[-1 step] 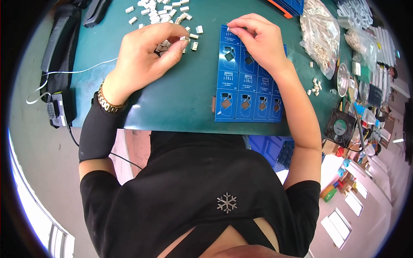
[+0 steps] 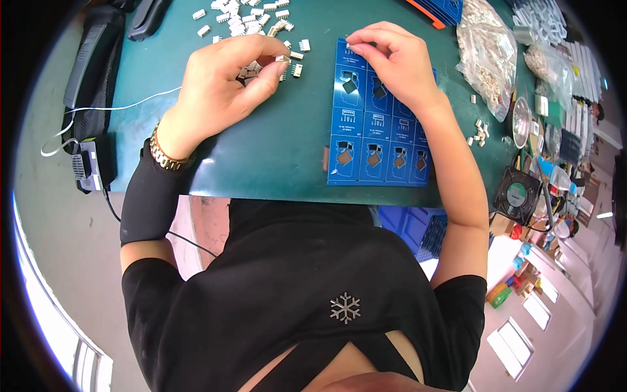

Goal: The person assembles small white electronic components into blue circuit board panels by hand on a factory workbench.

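Note:
My left hand (image 2: 225,78) is closed in a pinch on a small white pin connector (image 2: 282,59), above the table beside a scattered pile of white connectors (image 2: 245,26). Part of the pile lies behind and under that hand. My right hand (image 2: 398,62) reaches over the far end of a blue circuit board panel (image 2: 339,173). Its thumb and forefinger pinch a small white connector (image 2: 349,46) at the panel's far left corner. The panel has repeated sections with dark cut-outs and white printing. My right hand and forearm cover its far right part.
The green table (image 2: 261,170) carries a clear bag of small parts (image 2: 486,55) and loose white connectors (image 2: 481,132) at the right. A black fan (image 2: 516,195) sits by the right edge. Blue boards (image 2: 447,8) lie at the far side. A white cable (image 2: 130,104) crosses the left side.

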The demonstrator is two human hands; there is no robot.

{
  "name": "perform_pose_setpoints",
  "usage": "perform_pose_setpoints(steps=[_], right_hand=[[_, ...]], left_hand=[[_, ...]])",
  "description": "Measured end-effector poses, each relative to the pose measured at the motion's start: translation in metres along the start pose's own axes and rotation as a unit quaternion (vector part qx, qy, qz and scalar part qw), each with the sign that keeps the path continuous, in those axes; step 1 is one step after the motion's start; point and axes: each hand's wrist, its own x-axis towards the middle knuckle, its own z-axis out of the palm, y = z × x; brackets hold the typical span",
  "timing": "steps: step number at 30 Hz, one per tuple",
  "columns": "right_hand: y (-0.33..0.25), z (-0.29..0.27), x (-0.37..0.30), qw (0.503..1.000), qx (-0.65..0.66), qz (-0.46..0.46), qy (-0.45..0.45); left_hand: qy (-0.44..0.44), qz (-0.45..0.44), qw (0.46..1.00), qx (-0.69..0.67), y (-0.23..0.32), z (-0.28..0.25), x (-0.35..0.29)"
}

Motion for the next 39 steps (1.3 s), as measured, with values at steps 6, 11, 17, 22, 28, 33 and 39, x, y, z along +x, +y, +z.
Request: perform_pose_setpoints(steps=[6, 11, 17, 22, 28, 33, 39], right_hand=[[0.008, -0.004, 0.012, 0.998, -0.024, -0.012, -0.052], [0.017, -0.007, 0.028, 0.984, 0.016, 0.109, -0.143], [0.001, -0.010, 0.041, 0.961, 0.034, 0.185, -0.202], [-0.008, -0.016, 0.019, 0.983, 0.002, 0.133, -0.128], [-0.014, -0.014, -0.018, 0.992, -0.023, 0.084, -0.091], [0.010, -0.072, -0.070, 0.977, -0.155, 0.089, 0.116], [0.062, -0.127, -0.112, 0.901, -0.253, 0.322, 0.144]], left_hand=[[-0.003, 0.016, 1.000, 0.015, 0.001, 0.000, 0.000], [-0.004, 0.012, 1.000, 0.014, 0.005, 0.001, 0.002], [-0.017, -0.029, 0.999, -0.002, 0.007, 0.003, 0.000], [-0.005, -0.036, 0.999, -0.007, -0.002, 0.006, -0.002], [-0.027, 0.019, 0.999, 0.010, 0.005, 0.003, 0.000], [-0.086, -0.013, 0.994, -0.070, 0.001, -0.001, -0.002], [-0.062, -0.040, 0.991, -0.109, 0.003, 0.012, -0.001]])
